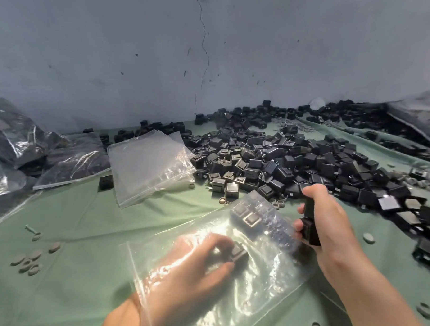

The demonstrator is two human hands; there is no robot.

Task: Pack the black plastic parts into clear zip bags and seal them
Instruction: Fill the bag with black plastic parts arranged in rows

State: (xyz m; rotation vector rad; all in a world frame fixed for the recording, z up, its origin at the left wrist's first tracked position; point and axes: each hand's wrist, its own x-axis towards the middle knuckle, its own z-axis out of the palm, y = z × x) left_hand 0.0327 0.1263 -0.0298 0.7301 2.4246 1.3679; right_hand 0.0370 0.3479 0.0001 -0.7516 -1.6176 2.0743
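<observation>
Left hand [196,259]: palm down, seen through the clear bag [251,292], fingers curled round one black part [238,253].
Right hand [327,219]: upright at the bag's right edge, clamped on stacked parts [310,226].
Bag: near centre, on green cloth [85,262].
Loose pile [282,160]: far right.

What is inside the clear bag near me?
The left hand, pinching one black part, and a few more parts at the far end. Glare on the clear bag hides any others.
</observation>
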